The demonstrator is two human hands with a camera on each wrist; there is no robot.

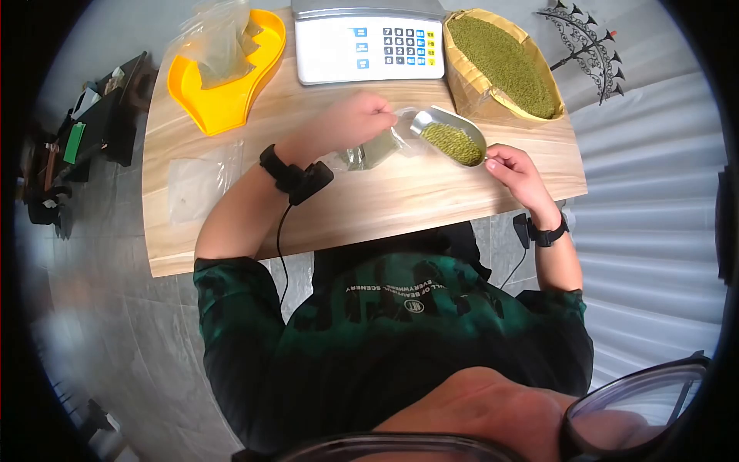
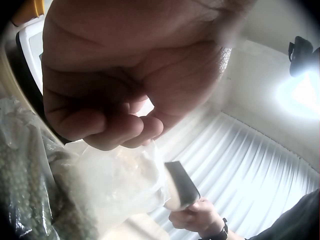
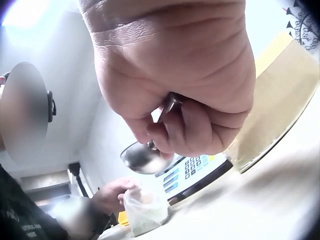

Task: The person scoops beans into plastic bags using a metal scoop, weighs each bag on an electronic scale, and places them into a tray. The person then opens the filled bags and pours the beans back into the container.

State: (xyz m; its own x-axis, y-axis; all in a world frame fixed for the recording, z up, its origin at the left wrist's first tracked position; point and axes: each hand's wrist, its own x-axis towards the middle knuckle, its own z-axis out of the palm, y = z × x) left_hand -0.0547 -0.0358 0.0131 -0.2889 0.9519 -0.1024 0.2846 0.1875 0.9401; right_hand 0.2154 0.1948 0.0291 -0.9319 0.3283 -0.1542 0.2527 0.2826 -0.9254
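Note:
My left hand pinches the mouth of a clear plastic bag that lies on the wooden table with green beans in its lower part. The same bag hangs below my curled left fingers in the left wrist view. My right hand grips the handle of a metal scoop filled with green beans, its front lip at the bag's mouth. In the right wrist view, fingers wrap the scoop handle, and the bag stands beyond it.
A white scale with a keypad stands at the table's far edge. To its right, a brown sack is full of green beans. A yellow tray with clear bags is far left. Another flat bag lies near left.

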